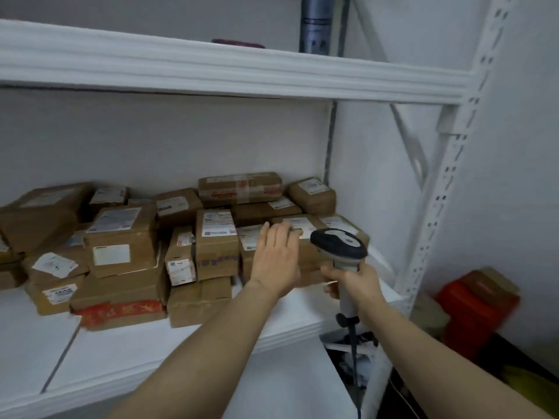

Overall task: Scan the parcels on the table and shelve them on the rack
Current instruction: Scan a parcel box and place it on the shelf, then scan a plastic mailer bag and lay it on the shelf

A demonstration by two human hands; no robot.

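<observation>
Several brown cardboard parcels with white labels are piled on the white rack shelf (211, 343). My left hand (276, 261) reaches forward with straight fingers, its fingertips on a labelled parcel (305, 226) at the right end of the pile. My right hand (354, 287) grips the handle of a grey and white barcode scanner (340, 243), whose head sits just right of the left hand. The scanner's dark cable hangs down below my right wrist.
An upper white shelf beam (242, 71) runs overhead. The perforated rack upright (438, 192) stands at the right. A red container (475, 309) and dark clutter sit on the floor to the right. A tall parcel (216, 243) stands left of my hand.
</observation>
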